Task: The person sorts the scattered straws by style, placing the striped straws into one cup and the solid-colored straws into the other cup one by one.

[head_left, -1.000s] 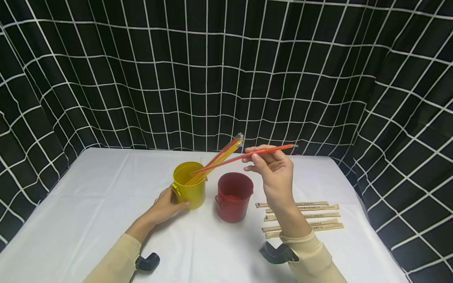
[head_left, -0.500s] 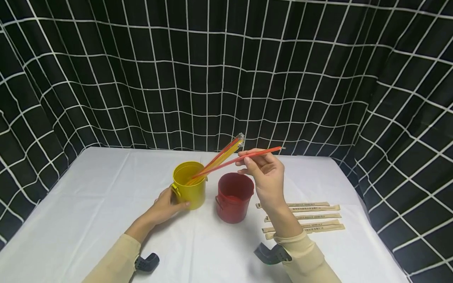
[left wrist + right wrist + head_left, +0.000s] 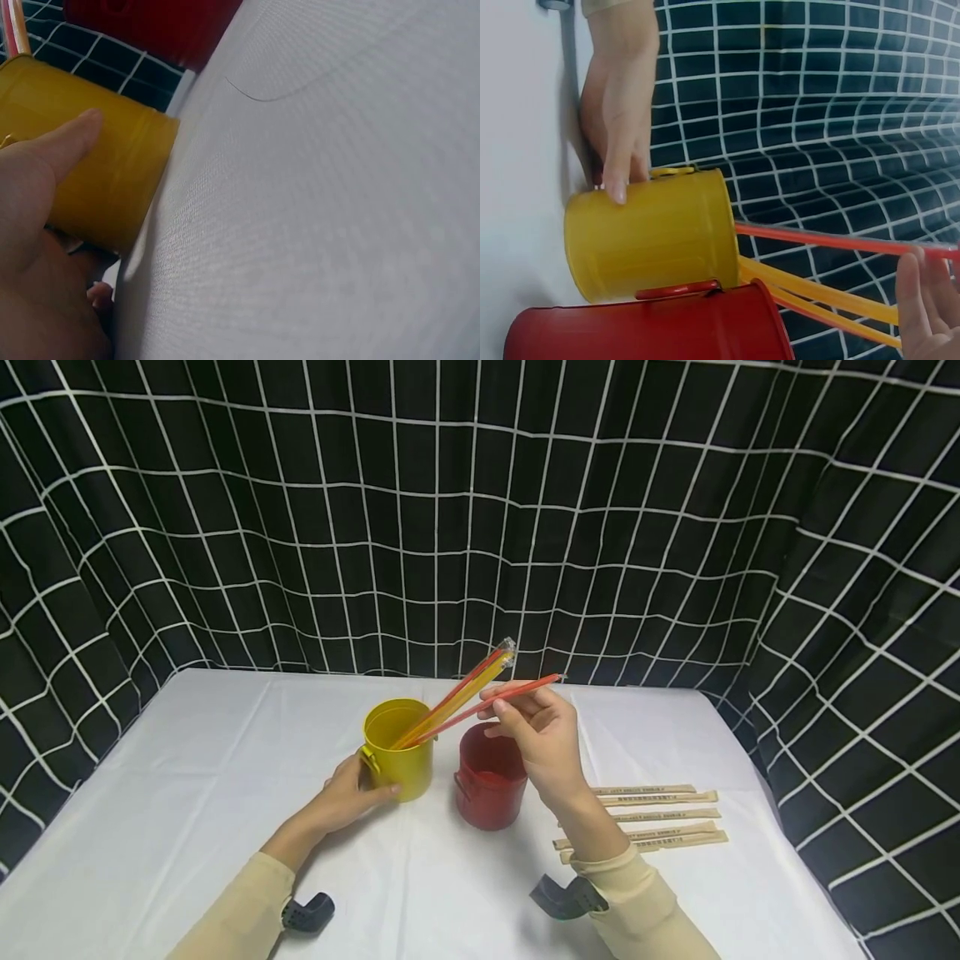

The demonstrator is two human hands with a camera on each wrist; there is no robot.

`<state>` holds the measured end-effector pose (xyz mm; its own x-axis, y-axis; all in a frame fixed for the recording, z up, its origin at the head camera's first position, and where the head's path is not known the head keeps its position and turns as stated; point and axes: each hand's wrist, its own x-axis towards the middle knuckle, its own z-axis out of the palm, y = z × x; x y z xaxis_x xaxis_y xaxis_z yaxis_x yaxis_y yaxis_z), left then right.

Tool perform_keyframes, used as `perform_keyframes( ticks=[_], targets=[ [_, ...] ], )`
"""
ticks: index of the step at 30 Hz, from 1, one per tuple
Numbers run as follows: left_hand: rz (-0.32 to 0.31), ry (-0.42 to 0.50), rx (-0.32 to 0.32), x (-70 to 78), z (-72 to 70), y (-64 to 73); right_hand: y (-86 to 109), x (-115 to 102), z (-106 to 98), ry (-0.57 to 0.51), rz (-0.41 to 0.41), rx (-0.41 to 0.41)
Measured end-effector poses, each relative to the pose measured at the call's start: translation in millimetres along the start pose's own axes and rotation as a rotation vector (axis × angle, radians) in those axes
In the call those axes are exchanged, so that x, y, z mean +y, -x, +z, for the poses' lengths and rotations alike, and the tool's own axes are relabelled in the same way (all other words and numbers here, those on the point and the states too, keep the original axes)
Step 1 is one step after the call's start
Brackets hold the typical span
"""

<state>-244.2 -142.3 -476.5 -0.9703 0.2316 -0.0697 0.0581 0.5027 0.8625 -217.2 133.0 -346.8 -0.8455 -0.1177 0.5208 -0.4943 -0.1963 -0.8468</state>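
Note:
My left hand (image 3: 341, 797) grips the small yellow bucket (image 3: 408, 772) low on its side, thumb along the front and the other fingers behind it. In my right hand (image 3: 551, 747) a long red straw (image 3: 525, 687) in a clear wrapper is pinched between thumb and fingertips. Its lower end dips inside the yellow bucket's rim, as the right wrist view also shows. Several yellow and red straws (image 3: 480, 681) lean out of that bucket to the right. A red bucket (image 3: 487, 802) stands just right of the yellow one, under my right hand, which covers part of its rim.
Several paper-wrapped sticks (image 3: 667, 815) with printing lie in a row at the right, partly behind my right forearm. A white cloth (image 3: 187, 793) covers the table. A black curtain with a white grid (image 3: 450, 527) hangs behind and at both sides.
My right hand has moved left and slightly down, bringing the red straw deeper into the yellow bucket. The left hand keeps its hold on the bucket.

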Motion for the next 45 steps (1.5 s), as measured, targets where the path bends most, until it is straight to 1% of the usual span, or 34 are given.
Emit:
perform_keyframes(
  ticks=[6,13,19,22,25,27,31,36,40,45],
  targets=[
    [0.003,0.004,-0.003,1.5,-1.1,-0.6,0.1,4.0,2.0,0.037,0.015,-0.051],
    [0.02,0.012,-0.005,-1.2,-1.2,-1.4,0.6,6.2,3.4,0.094,0.063,-0.088],
    [0.024,0.009,-0.01,-0.1,-1.5,-0.6,1.9,7.9,2.8,0.185,0.083,-0.116],
    [0.031,0.0,-0.009,1.0,-2.5,-0.8,2.1,8.2,2.7,0.249,0.099,-0.12],
    [0.035,-0.003,-0.008,1.8,-3.0,-0.7,2.2,9.0,2.6,0.282,0.119,-0.118],
    [0.031,-0.002,-0.007,2.1,-3.1,-0.4,1.9,10.1,2.6,0.278,0.13,-0.117],
    [0.012,-0.002,-0.007,2.0,-2.8,0.8,1.3,12.2,2.5,0.229,0.159,-0.123],
    [0.003,-0.005,-0.008,2.1,-2.6,1.4,0.3,10.8,3.3,0.151,0.226,-0.124],
    [0.014,0.0,-0.008,2.8,-2.8,1.4,-0.8,9.8,3.5,0.135,0.259,-0.122],
    [0.023,0.008,-0.013,4.0,-3.1,1.5,-1.1,10.0,2.7,0.136,0.277,-0.134]
  ],
)
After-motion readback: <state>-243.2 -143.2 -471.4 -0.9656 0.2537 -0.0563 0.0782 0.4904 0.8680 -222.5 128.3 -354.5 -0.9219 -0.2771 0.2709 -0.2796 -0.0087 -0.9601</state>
